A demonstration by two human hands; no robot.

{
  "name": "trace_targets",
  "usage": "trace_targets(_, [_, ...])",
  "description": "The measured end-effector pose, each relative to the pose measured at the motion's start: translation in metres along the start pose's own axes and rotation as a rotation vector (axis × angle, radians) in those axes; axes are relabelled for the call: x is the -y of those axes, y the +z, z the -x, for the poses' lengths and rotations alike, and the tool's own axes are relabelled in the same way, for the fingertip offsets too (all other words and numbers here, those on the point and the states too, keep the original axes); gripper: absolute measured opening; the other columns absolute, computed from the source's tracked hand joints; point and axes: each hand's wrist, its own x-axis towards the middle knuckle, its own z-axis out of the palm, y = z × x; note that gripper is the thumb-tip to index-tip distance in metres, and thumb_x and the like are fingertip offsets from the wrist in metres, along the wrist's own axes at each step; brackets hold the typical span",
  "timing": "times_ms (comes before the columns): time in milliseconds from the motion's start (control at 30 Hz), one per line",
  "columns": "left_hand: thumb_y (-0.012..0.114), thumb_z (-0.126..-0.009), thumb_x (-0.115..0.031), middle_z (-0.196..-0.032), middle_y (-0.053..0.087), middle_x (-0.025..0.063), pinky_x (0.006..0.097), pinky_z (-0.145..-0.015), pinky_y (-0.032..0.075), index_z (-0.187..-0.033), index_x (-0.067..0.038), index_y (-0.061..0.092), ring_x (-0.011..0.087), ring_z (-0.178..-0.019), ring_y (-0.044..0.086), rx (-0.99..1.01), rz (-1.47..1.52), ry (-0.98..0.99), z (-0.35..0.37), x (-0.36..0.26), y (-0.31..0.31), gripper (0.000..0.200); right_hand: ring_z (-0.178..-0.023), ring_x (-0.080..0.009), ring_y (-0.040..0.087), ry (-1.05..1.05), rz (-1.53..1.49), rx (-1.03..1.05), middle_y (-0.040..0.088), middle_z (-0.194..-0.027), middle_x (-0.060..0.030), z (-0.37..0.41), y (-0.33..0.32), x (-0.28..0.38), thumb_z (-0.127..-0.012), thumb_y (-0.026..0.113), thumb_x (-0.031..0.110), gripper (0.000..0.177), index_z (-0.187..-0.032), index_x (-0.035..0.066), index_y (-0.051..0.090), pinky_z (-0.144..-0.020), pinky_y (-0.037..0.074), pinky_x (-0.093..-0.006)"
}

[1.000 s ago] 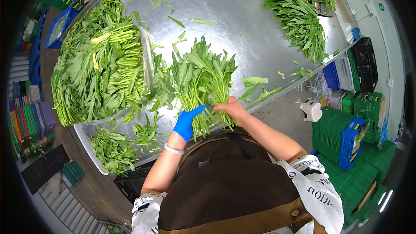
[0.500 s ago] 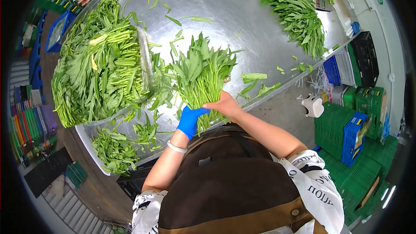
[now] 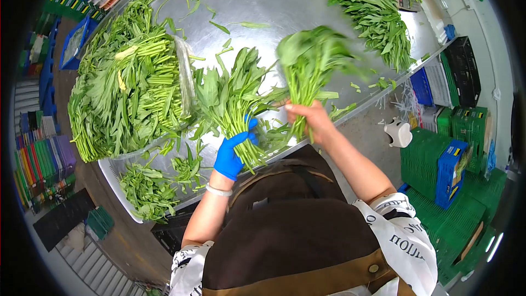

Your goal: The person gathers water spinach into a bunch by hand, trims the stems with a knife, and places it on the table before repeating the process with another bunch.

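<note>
Steel surface (image 3: 307, 5) fills centre frame, strewn with greens. Lower centre: left hand (image 3: 230, 156), blue-gloved, fingers wrapped round stems of main bunch (image 3: 233, 96). Right hand (image 3: 309, 118), bare, fingers closed on smaller bunch (image 3: 312, 55), blurred, right of centre. Probably best: grip low, stem ends level. Farther: big pile (image 3: 126, 82) upper left, row of greens (image 3: 372, 16) upper right.

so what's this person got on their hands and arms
The left hand wears a bright blue glove, with a pale bangle at the wrist. The right hand is ungloved, and both forearms are uncovered. The short white sleeves carry black printed lettering, and a dark brown apron lies over them.
</note>
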Motion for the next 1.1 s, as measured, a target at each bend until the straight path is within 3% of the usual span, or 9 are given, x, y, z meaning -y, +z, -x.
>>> trace_targets(133, [0.058,-0.084,-0.003,-0.119,0.060,0.0124,0.0339,-0.081,0.049,-0.134,-0.002,0.042,0.0166,-0.085,0.057,0.017,0.166,-0.025,-0.001,0.002,0.001,0.052,-0.071,-0.0126,0.058,-0.079,-0.020,-0.026,0.063,-0.078,-0.0043,0.007,0.039,-0.022,-0.077,0.073,0.010,0.020,-0.092,0.001,0.063,-0.067,0.047,-0.0269])
trace_targets(333, [0.060,-0.083,-0.002,-0.107,0.064,0.0119,0.0337,-0.080,0.051,-0.123,0.000,0.052,0.0212,-0.088,0.062,-0.011,0.018,-0.026,-0.004,0.001,-0.001,0.041,-0.073,-0.0119,0.057,-0.280,0.116,-0.021,0.062,-0.080,-0.0020,0.000,0.057,-0.034,-0.074,0.076,0.005,0.019,-0.086,0.003,0.061,-0.069,0.046,-0.0268])
trace_targets(467, [0.064,-0.080,-0.001,-0.104,0.065,0.0123,0.0333,-0.079,0.052,-0.118,0.002,0.055,0.0217,-0.088,0.063,-0.138,-0.158,0.071,-0.004,-0.002,0.006,0.039,-0.074,-0.0116,0.057,-0.205,0.269,0.149,0.061,-0.081,-0.0018,0.012,0.047,-0.016,-0.073,0.077,0.005,0.023,-0.089,0.004,0.060,-0.070,0.047,-0.0260])
trace_targets(600, [0.065,-0.079,0.000,-0.101,0.067,0.0114,0.0313,-0.078,0.051,-0.117,0.002,0.057,0.0203,-0.085,0.063,-0.182,-0.275,0.123,-0.002,-0.005,0.001,0.038,-0.069,-0.0123,0.059,-0.216,0.279,0.158,0.062,-0.077,-0.0030,0.017,0.040,-0.001,-0.071,0.078,0.007,0.024,-0.087,0.003,0.062,-0.064,0.048,-0.0265])
trace_targets(633, [0.065,-0.079,0.000,-0.101,0.067,0.0112,0.0312,-0.078,0.051,-0.117,0.002,0.057,0.0199,-0.085,0.063,-0.191,-0.308,0.123,0.000,-0.008,0.007,0.039,-0.067,-0.0117,0.059,-0.260,0.461,0.066,0.063,-0.076,-0.0037,0.009,0.037,-0.005,-0.070,0.079,0.008,0.024,-0.087,0.001,0.062,-0.063,0.048,-0.0265])
trace_targets(700, [0.064,-0.079,0.002,-0.108,0.066,0.0126,0.0302,-0.074,0.052,-0.118,0.002,0.056,0.0192,-0.083,0.063,-0.201,-0.360,0.132,-0.001,-0.008,0.012,0.039,-0.067,-0.0112,0.059,-0.335,0.458,0.004,0.064,-0.076,-0.0042,0.005,0.040,-0.005,-0.071,0.078,0.008,0.023,-0.087,0.001,0.063,-0.063,0.048,-0.0262])
trace_targets(867, [0.065,-0.077,0.007,-0.102,0.066,0.0091,0.0295,-0.074,0.053,-0.116,0.001,0.057,0.0187,-0.085,0.064,-0.239,-0.492,0.229,-0.002,0.006,0.023,0.040,-0.068,-0.0126,0.059,-0.503,0.435,-0.020,0.066,-0.075,-0.0049,-0.011,0.065,-0.023,-0.071,0.077,0.011,0.021,-0.083,0.000,0.064,-0.064,0.048,-0.0290])
trace_targets(900, [0.065,-0.078,0.007,-0.101,0.066,0.0087,0.0293,-0.073,0.053,-0.116,0.001,0.057,0.0186,-0.084,0.065,-0.239,-0.530,0.253,-0.003,0.009,0.025,0.039,-0.067,-0.0131,0.060,-0.488,0.561,-0.040,0.067,-0.075,-0.0065,-0.011,0.068,-0.023,-0.071,0.076,0.011,0.020,-0.084,0.000,0.065,-0.065,0.048,-0.0296])
trace_targets(1100, [0.065,-0.079,0.005,-0.099,0.066,0.0085,0.0294,-0.071,0.054,-0.116,0.001,0.058,0.0179,-0.085,0.064,-0.262,-0.456,0.206,-0.002,0.008,0.025,0.037,-0.067,-0.0145,0.061,-0.437,0.608,-0.049,0.067,-0.075,-0.0075,-0.010,0.067,-0.022,-0.073,0.074,0.011,0.020,-0.086,0.000,0.065,-0.064,0.049,-0.0307])
